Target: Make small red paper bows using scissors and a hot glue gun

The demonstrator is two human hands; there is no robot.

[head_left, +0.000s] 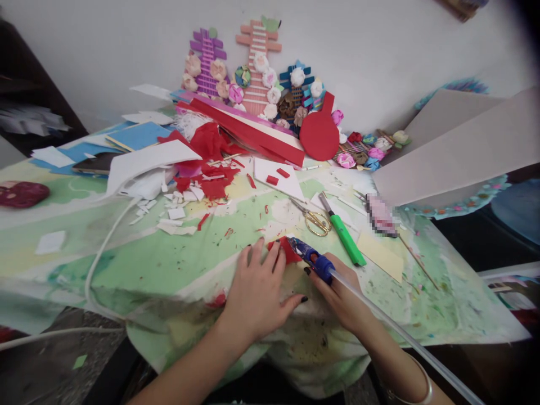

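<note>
Near the table's front edge, my left hand (259, 287) lies flat with its fingers spread. Its fingertips press on a small red paper piece (290, 250). My right hand (343, 292) is wrapped round a blue hot glue gun (318, 264), whose nozzle points down at that red piece. A long clear glue stick (405, 334) runs out of the gun's back, over my right forearm. Just beyond my hands lie gold-handled scissors (316, 223) and a green utility knife (346, 239).
Red and white paper scraps (202, 185) litter the cloth-covered table (139, 247). A red guitar-shaped cutout (319, 135) and red strips (253, 135) lie behind. Small decorated guitars (257, 67) lean on the wall. A white cable (107, 247) crosses the left side; large grey boards (455, 146) stand right.
</note>
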